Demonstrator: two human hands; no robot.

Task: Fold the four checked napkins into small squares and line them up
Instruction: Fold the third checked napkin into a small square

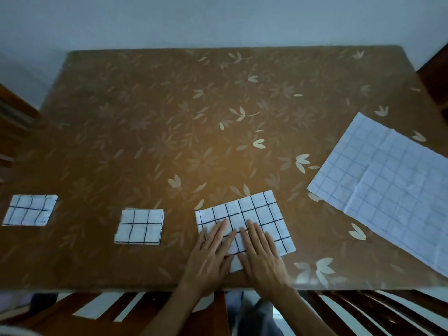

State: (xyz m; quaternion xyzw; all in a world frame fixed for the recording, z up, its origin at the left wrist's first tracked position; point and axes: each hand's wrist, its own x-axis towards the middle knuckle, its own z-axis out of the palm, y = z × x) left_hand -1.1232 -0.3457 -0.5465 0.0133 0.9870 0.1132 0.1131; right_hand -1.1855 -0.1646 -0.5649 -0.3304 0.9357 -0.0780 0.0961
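Head view — left hand (210, 255) and right hand (263, 257), fingers (253, 232) straight, flat on half-folded napkin (264, 212) — no grip.

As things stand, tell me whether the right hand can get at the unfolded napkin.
Probably yes. The right hand lies flat on the half-folded napkin, holding nothing, and the unfolded napkin lies just to its right with only bare tablecloth between them.
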